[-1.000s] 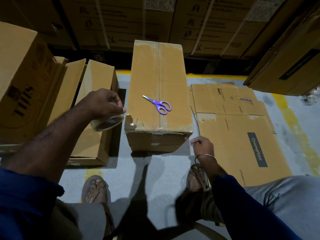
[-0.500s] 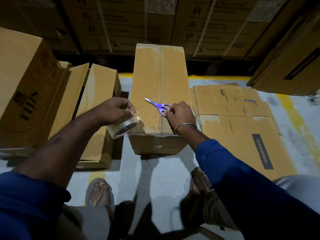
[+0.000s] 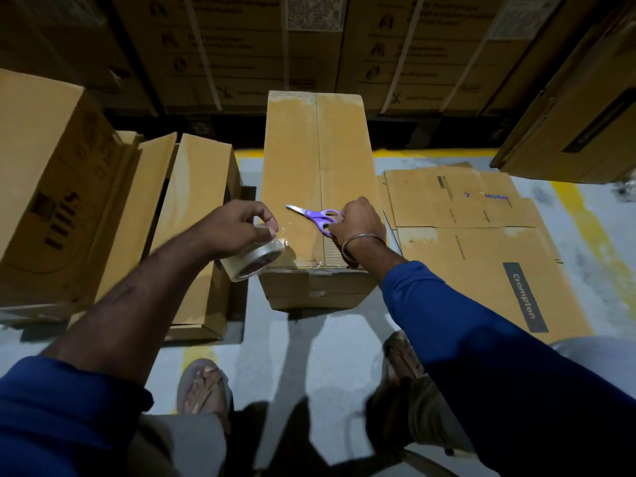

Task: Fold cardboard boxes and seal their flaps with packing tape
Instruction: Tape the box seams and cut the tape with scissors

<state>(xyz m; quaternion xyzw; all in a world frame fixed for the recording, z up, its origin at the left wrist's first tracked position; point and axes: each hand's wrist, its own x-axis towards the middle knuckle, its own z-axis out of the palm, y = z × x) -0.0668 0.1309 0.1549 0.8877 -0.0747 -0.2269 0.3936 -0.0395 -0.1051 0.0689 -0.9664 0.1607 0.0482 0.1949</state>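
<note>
Closed box (image 3: 320,173) on floor (image 3: 309,356), right hand (image 3: 358,223) gripping scissors (image 3: 318,216) on top, left hand (image 3: 234,227) fingers clamped on tape roll (image 3: 253,259), flattened cartons (image 3: 475,242) beside.

- Dim overall; light falls brightest on the middle box (image 3: 316,173).
- Hard shadows stretch toward 6 o'clock across the floor (image 3: 344,346).
- Edges bow and darken; stacked cartons (image 3: 241,46) at 12 o'clock stay murky.

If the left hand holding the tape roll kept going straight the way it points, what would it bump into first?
Probably the scissors. The left hand, gripping the tape roll, points right across the box top; the purple-handled scissors lie there, under the right hand. Depth is uncertain.
</note>
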